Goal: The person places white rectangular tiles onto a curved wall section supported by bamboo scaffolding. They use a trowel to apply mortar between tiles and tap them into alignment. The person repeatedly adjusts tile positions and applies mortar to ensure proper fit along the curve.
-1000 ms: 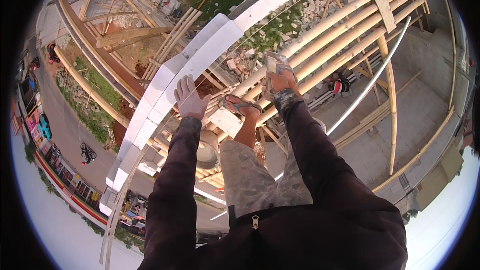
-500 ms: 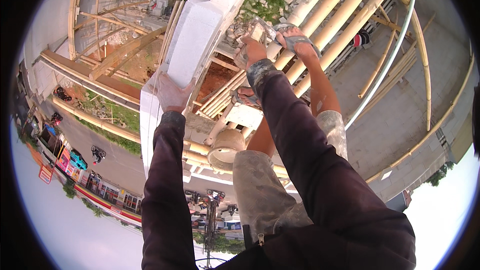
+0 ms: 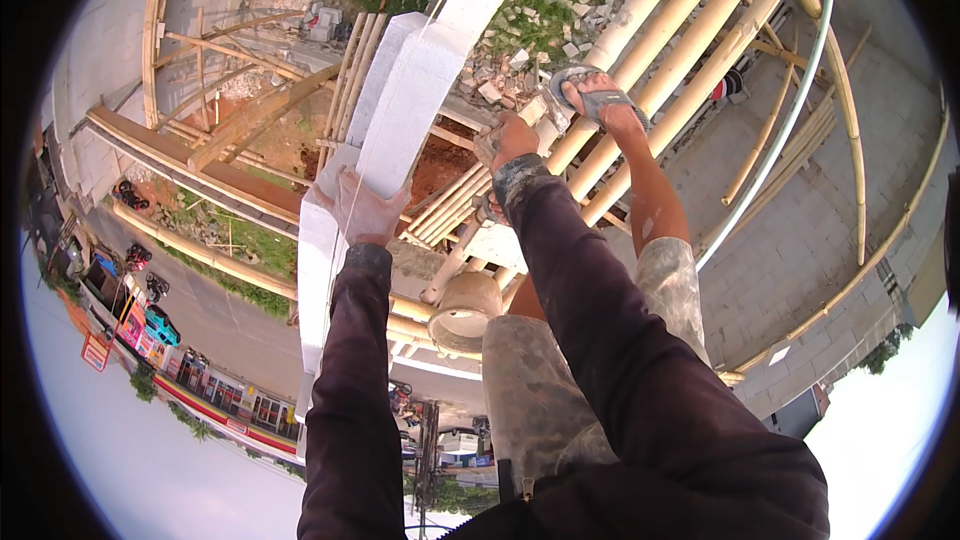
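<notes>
While my left hand (image 3: 368,210) lies over the near end of a white block (image 3: 408,90), its fingers are spread out flat and the thumb sticks out to the right. My right hand (image 3: 512,140) works further right and a little farther off, its fingers curled tight round a pale, mortar-smeared tool (image 3: 546,130); the hand hides most of it, so I can't tell what kind it is. The block sits along the white wall (image 3: 315,290), which runs from near left to the far side. Just right of that tool, my sandalled right foot (image 3: 618,112) is planted on bamboo poles (image 3: 725,50) that slant away to the far right. My other foot is mostly hidden behind my right forearm. A mortar-stained bucket (image 3: 480,290) stands nearer, between my left sleeve and my knee. Past the poles on the right curves a pale hose (image 3: 822,35). Broken rubble (image 3: 518,60) lies in the grass on the far side, and a road (image 3: 250,305) passes below on the left.
</notes>
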